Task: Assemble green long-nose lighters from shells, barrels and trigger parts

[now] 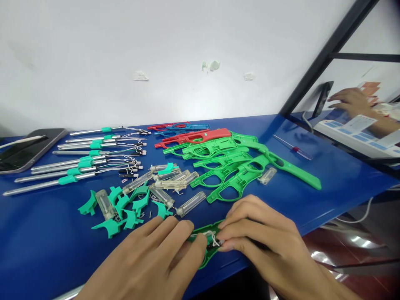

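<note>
At the table's front edge, a green lighter casing half [204, 263] lies open side up between my two hands. My left hand [150, 254] has its fingers closed around the left part and hides much of it. My right hand [265, 237] grips the right end, thumb and fingers pinched by a small black igniter [213, 245] inside. White wires [213, 236] loop over the igniter. Just beyond lie several teal triggers [140, 204] and clear fuel tanks [191, 204]. Green casing halves [233, 183] are piled farther back, near my right hand.
Metal tubes [75, 179] with teal collars and wires line the left. A phone [28, 152] lies behind them. Red casing pieces [200, 136] and blue ones [184, 130] sit near the wall. A screwdriver [300, 151] lies right. Another person's hand [353, 102] shows beyond the black frame.
</note>
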The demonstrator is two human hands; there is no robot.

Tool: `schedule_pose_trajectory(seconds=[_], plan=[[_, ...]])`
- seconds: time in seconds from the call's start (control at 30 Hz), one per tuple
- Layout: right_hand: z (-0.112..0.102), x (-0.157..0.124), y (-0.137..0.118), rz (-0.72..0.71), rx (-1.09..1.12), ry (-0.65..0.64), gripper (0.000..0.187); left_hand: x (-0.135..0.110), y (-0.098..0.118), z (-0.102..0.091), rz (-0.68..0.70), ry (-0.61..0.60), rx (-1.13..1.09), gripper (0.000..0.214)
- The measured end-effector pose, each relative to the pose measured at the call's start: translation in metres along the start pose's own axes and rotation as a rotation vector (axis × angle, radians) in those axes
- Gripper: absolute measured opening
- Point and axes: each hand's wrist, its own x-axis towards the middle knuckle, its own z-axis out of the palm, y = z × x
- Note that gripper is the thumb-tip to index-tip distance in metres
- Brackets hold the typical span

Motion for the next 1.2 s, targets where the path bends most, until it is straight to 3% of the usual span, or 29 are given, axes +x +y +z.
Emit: schedule_pose_trajectory(seconds=[0.87,1.2], plan=[[-0.001,0.0,0.002,0.026,0.073,-0.012,0.014,-0.009,0.0,0.004,0.031,-0.046,0.048,0.044],[-0.003,-0.004,-0.003,-0.088,-0.03,-0.05,0.008,-0.011,-0.004,0.002,-0.002,-0.111,-0.049,0.051]])
